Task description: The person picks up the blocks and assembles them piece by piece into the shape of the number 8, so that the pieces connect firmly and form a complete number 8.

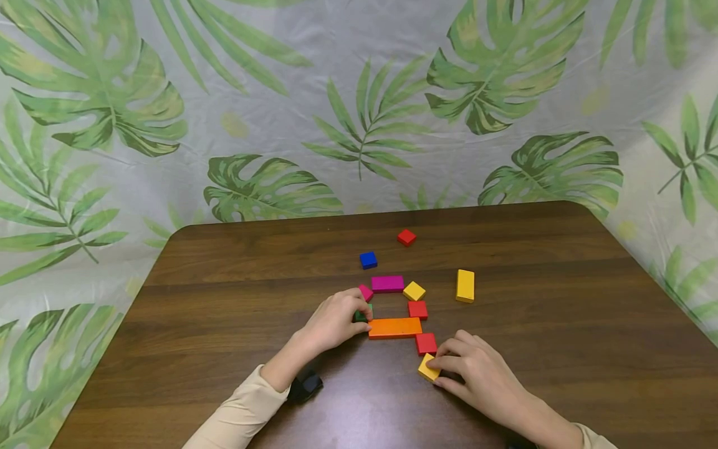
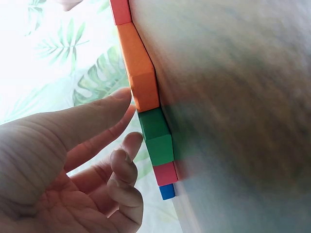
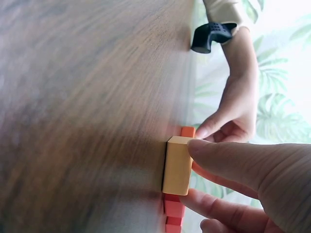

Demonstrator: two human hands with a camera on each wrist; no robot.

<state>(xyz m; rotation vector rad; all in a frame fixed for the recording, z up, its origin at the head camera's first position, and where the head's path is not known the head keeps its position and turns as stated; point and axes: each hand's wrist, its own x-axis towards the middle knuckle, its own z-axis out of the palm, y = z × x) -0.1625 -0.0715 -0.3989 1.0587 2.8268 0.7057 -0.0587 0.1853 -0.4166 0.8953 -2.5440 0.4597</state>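
My right hand pinches a yellow block between thumb and fingers at the near end of a chain of blocks. That block lies against or close to the corner of a red block. My left hand is at the left end of a long orange block, its thumb tip at that block's edge in the left wrist view. Beside the orange block sits a green block, partly covered by left fingers in the head view. Beyond it is a pink block, partly hidden.
The ring continues with a purple block, a turned yellow block and a red block. Loose nearby lie a blue block, a far red block and a tall yellow block. A leaf-patterned cloth hangs behind the table.
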